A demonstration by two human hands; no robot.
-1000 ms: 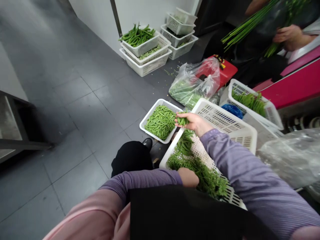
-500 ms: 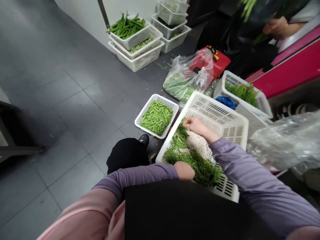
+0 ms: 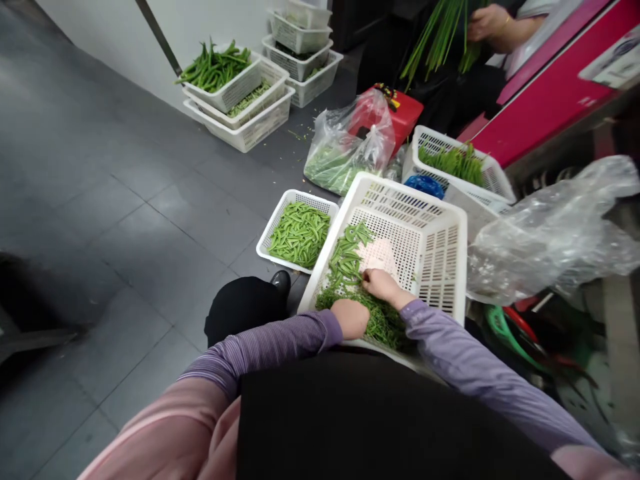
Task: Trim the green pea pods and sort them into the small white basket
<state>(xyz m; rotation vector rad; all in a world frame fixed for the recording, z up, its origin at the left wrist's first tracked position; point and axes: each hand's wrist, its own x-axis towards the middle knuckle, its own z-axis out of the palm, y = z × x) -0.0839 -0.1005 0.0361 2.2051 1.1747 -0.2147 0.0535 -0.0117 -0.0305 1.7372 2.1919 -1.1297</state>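
Observation:
A large white plastic basket (image 3: 443, 267) sits in front of me, tilted in my view. Green pea pods (image 3: 345, 257) lie along its left side, and a heap of thin, stringy green trimmings (image 3: 387, 327) fills the near end. My right hand (image 3: 384, 287) is inside, its fingers pinched together at the edge of the pods; what they hold is too small to make out. Close beside it, my left hand (image 3: 351, 317) is curled over the trimmings, fingertips hidden beneath. On the floor to the left, a smaller white basket (image 3: 261, 248) holds many pea pods.
Beyond the large basket stand a clear bag of greens (image 3: 333, 163), a red container (image 3: 407, 120) and a white basket (image 3: 500, 183) with green vegetables. Stacked baskets (image 3: 267, 120) line the wall. Another person's hand (image 3: 490, 23) holds long green stalks. Clear plastic (image 3: 550, 233) lies right.
My right hand has moved from the pods toward the near end of the large basket, closer to my left hand. The view has shifted, and the other person's stalks show more fully.

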